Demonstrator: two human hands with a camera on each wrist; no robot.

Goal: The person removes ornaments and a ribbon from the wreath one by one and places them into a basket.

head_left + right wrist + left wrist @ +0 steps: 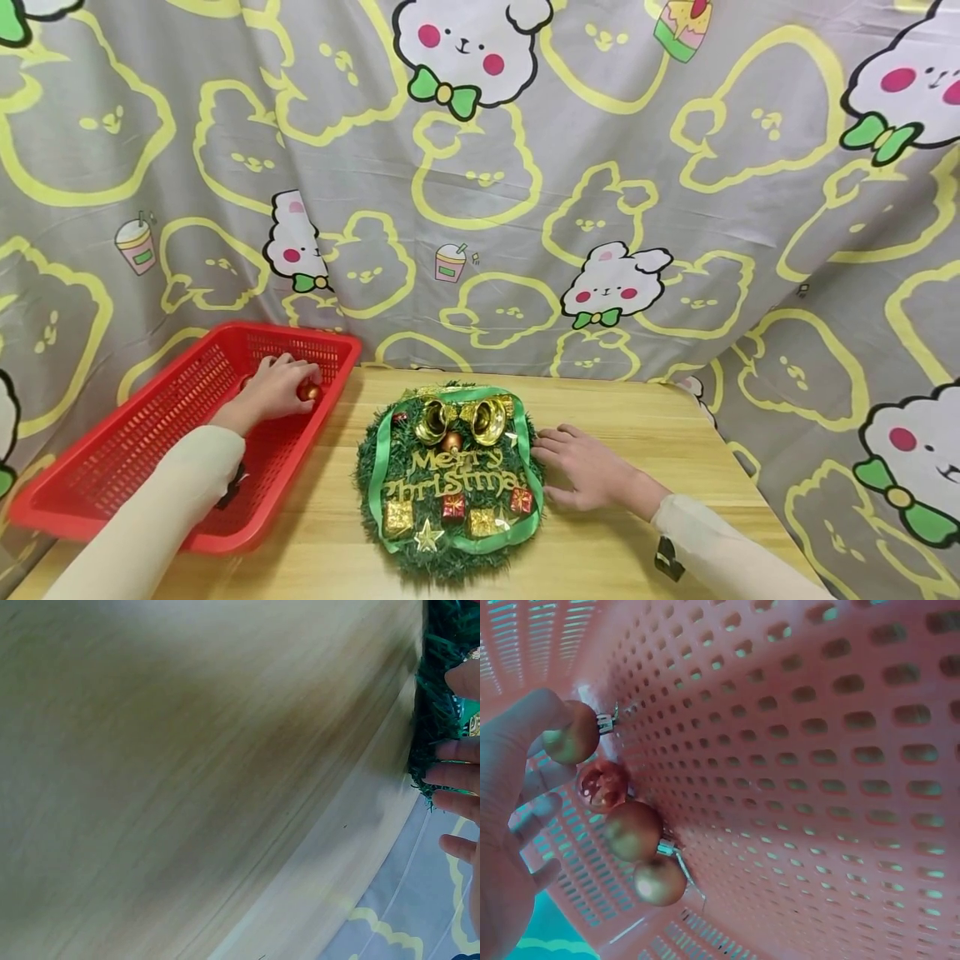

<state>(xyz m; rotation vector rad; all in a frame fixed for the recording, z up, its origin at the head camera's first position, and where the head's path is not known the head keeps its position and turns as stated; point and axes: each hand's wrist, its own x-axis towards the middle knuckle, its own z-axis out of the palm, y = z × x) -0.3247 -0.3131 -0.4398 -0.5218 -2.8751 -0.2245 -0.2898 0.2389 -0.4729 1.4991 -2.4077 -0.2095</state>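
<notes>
Inside the red plastic basket [247,540], my left hand [279,388] pinches a copper-coloured bauble [571,735] with a silver cap. Below it in the left wrist view lie a shiny red bauble [600,786], a matte copper bauble [634,832] and a paler one [660,882]. A green tinsel Christmas wreath [442,571] lies flat on the table. My right hand [588,468] rests at its right edge, fingers extended and touching the tinsel. On the wreath are gold bells [489,422], another copper bauble [452,442], gold lettering [453,483] and a green ribbon [383,458].
The basket stands left of the wreath on a wood-grain table [637,417]. A grey curtain [495,250] printed with cartoon rabbits hangs behind the table and along both sides. Small gift boxes [453,506] and a gold star [428,536] adorn the wreath's lower part.
</notes>
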